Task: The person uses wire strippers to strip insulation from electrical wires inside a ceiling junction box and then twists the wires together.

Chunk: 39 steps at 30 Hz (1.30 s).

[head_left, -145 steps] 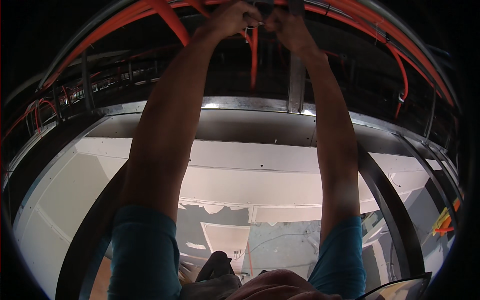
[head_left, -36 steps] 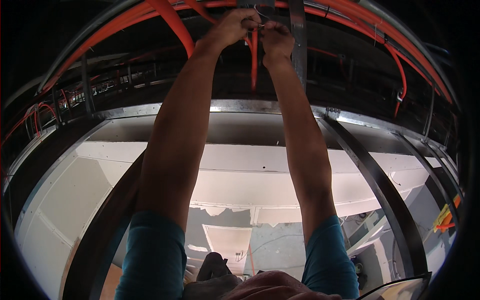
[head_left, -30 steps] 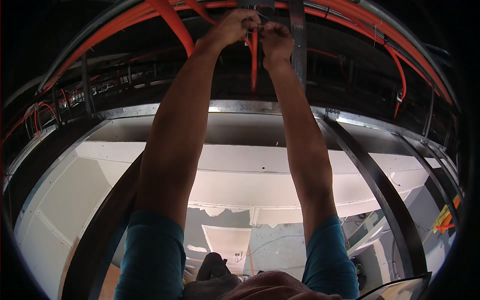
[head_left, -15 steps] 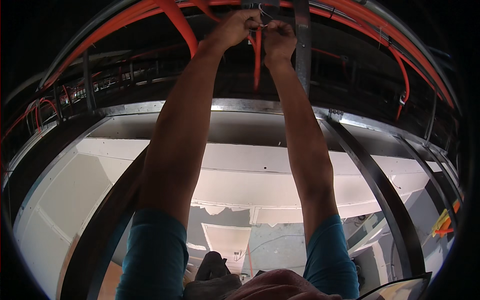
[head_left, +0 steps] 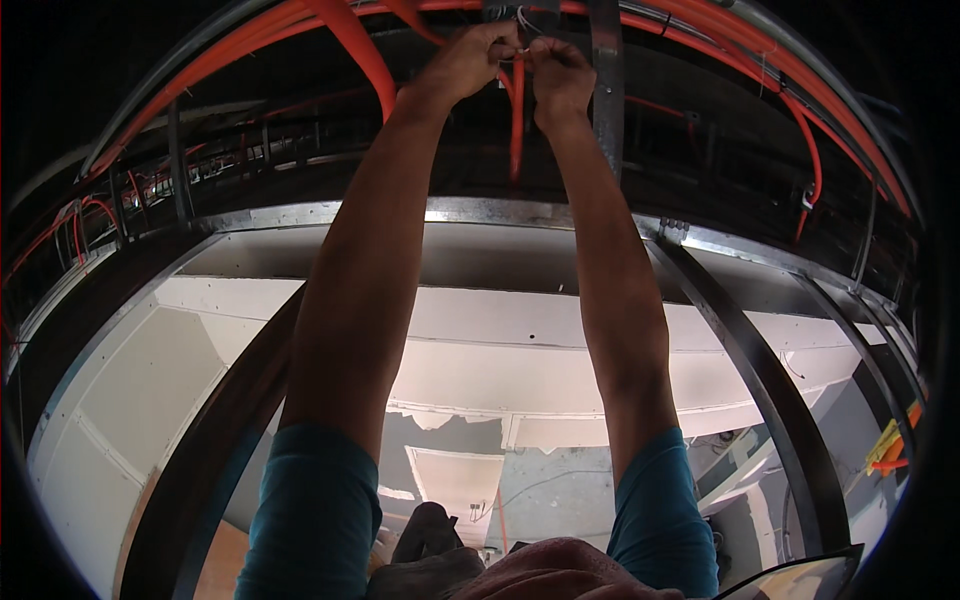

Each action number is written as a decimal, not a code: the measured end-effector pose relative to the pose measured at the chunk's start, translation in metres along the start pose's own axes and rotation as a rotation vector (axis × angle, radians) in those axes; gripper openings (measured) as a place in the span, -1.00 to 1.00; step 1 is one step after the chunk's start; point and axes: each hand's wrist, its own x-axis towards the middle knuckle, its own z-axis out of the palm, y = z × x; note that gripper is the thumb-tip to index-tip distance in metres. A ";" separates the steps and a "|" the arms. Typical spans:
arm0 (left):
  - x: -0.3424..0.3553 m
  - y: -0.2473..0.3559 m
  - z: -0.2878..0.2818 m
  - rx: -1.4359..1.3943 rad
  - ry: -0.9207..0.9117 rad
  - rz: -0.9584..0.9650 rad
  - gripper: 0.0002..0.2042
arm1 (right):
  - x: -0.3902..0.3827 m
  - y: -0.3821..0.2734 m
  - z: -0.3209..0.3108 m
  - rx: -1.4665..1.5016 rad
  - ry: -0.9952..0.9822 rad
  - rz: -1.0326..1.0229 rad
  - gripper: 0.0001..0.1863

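Observation:
Both arms reach up to the top of the view. My left hand is closed in a pinch on a thin pale wire, which loops down from a dark box-like fitting. Close beside it, my right hand pinches the same spot from the other side, its thumb and forefinger almost meeting the left fingertips. Fingers hide the wire's end, and I cannot make out whether more than one strand is held. Just below the fingertips hangs an orange flexible conduit.
Thick orange conduits run overhead to both sides. A vertical metal strut stands right of my right hand. Across the view goes a metal ceiling channel, with dark studs bending downward. White wall panels and a floor lie far below.
My right fingers have turned slightly and drawn in against the left fingertips, the wrist shifting a little right. My left hand stays almost where it was.

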 end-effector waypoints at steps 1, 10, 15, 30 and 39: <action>-0.002 -0.002 0.002 0.001 0.000 -0.002 -0.90 | -0.001 -0.001 0.001 -0.003 0.003 0.008 -0.94; -0.010 0.005 0.002 0.098 0.105 -0.026 -0.88 | -0.002 -0.021 0.005 -0.033 -0.066 0.229 -0.90; -0.008 0.020 0.002 0.096 0.125 -0.063 -0.79 | 0.015 -0.015 -0.004 -0.016 -0.128 0.292 -0.82; -0.008 0.023 0.014 0.109 0.166 -0.092 -0.85 | 0.006 0.014 -0.009 0.527 -0.011 0.385 -0.84; -0.003 0.032 0.016 0.073 0.159 -0.260 -0.89 | 0.032 0.042 -0.018 0.694 -0.290 0.402 -0.78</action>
